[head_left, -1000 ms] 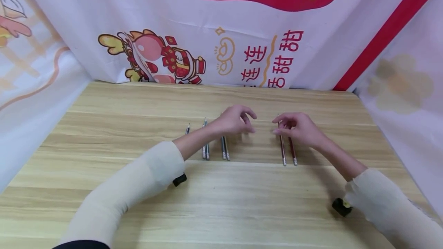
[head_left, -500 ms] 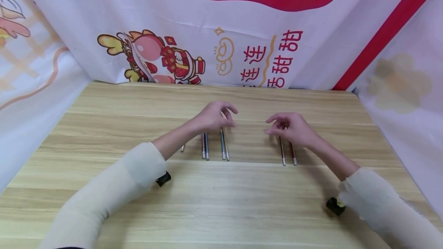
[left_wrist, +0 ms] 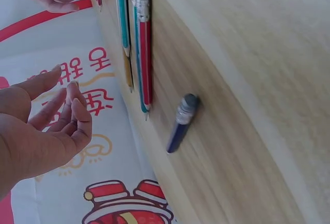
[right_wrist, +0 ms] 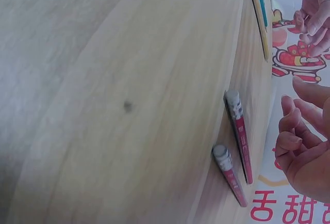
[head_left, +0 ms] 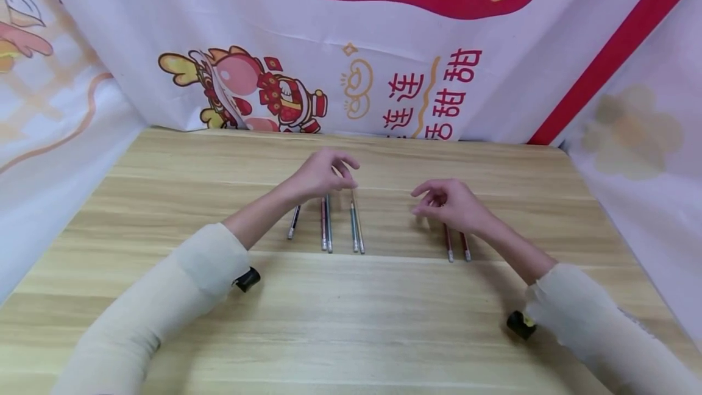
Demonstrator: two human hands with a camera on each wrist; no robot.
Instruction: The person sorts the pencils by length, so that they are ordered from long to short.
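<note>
Several pencils lie on the wooden table with their eraser ends toward me. My left hand (head_left: pixel 327 172) hovers above the far ends of the left ones, fingers loosely bent, with nothing in it. Below it lie a red pencil (left_wrist: pixel 146 53) beside a teal one, and a teal pencil (head_left: pixel 353 224) beside a yellow one (head_left: pixel 359 230). A dark blue pencil (head_left: pixel 294 222) rests apart, farther left. My right hand (head_left: pixel 450 203), also holding nothing, is over two dark red pencils (right_wrist: pixel 240 136), covering their far ends in the head view. The two hands are apart.
The wooden table (head_left: pixel 351 316) reaches back to a white and red printed cloth (head_left: pixel 307 23). More cloth hangs at the left (head_left: pixel 66 108) and right (head_left: pixel 631 200). Black devices sit under the left (head_left: pixel 248 279) and right (head_left: pixel 521 325) sleeve cuffs.
My left hand has moved left, from beyond the teal and yellow pencils to over the left ones. My right hand has drifted slightly left. The pencils stay where they were.
</note>
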